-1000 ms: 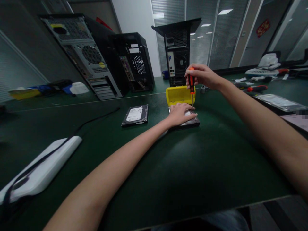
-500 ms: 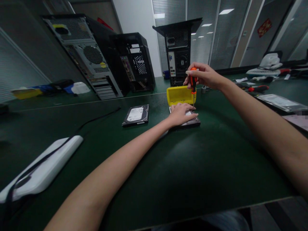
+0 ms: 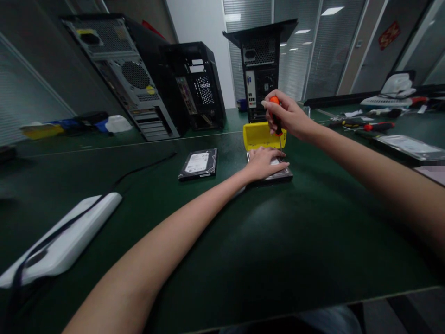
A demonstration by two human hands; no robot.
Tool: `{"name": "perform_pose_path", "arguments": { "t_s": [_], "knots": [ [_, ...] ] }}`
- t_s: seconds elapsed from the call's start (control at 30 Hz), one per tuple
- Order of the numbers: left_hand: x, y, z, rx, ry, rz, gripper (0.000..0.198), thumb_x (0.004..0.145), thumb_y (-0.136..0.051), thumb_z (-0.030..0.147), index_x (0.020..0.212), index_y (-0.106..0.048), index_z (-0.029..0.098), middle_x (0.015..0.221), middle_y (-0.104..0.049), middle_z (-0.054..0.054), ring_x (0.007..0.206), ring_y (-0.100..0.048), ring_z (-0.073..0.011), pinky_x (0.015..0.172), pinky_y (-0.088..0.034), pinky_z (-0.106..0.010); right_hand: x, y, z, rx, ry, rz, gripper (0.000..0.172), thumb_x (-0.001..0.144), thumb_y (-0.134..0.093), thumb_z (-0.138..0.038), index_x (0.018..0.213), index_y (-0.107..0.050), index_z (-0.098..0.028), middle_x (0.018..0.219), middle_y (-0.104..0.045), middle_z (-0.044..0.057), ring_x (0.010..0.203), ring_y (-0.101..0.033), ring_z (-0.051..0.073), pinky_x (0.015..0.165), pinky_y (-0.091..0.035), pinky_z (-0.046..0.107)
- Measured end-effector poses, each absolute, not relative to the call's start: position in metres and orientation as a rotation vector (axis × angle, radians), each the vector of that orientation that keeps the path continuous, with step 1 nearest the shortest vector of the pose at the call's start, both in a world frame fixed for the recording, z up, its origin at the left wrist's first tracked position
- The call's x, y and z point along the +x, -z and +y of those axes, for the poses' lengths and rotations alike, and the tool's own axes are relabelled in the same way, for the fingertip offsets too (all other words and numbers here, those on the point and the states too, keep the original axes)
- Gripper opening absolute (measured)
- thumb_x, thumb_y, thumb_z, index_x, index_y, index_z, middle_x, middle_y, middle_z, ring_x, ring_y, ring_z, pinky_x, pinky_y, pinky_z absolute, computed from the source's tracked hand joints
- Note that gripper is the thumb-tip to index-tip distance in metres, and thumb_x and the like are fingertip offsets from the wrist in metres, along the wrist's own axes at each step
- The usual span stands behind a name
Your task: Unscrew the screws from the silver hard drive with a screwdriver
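My left hand (image 3: 264, 163) lies flat, fingers spread, on a hard drive (image 3: 283, 175) on the green table. My right hand (image 3: 287, 116) grips an orange-and-black screwdriver (image 3: 276, 121) upright, its thin tip pointing down at the drive's far right corner beside my left fingertips. A yellow plastic box (image 3: 259, 135) stands just behind the drive. A second hard drive (image 3: 199, 164) with a white label lies to the left, apart from both hands.
Three open computer cases (image 3: 139, 79) stand along the back of the table. A white power strip (image 3: 62, 241) with a black cable lies at the near left. Tools, among them a red-handled screwdriver (image 3: 377, 125), and a clear bag (image 3: 406, 146) lie at the right.
My right hand has shifted its grip on the screwdriver handle, and the view has drifted slightly. My left hand stays on the drive.
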State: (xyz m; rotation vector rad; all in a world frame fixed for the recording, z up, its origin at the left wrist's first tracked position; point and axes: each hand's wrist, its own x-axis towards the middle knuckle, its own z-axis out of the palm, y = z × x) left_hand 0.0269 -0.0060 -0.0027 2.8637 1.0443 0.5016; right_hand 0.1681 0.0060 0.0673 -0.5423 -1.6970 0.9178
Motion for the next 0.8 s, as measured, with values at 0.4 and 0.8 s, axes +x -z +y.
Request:
{"name": "perform_pose_path", "arguments": {
  "t_s": [0.4,0.8],
  "knots": [
    [0.026,0.004,-0.006,2.874,-0.517,1.035,0.049,0.088,-0.042,0.059,0.12,-0.061,0.027,0.125,-0.059,-0.006,0.111,-0.047,-0.0302,0.088,-0.033,-0.042,0.185,-0.069,-0.01,-0.589,-1.002,-1.621,0.03,0.083,-0.057,-0.05,0.089,-0.051,-0.022,0.073,-0.056,-0.003,0.062,-0.058,0.01,0.064,-0.055,0.029],
    [0.027,0.003,-0.007,2.856,-0.505,1.056,0.049,0.087,-0.042,0.059,0.12,-0.061,0.027,0.125,-0.059,-0.006,0.112,-0.047,-0.0312,0.088,-0.033,-0.043,0.175,-0.062,-0.011,-0.539,-0.857,-1.694,0.03,0.079,-0.064,-0.048,0.098,-0.054,-0.026,0.073,-0.058,-0.003,0.064,-0.061,0.011,0.062,-0.056,0.027]
  ]
}}
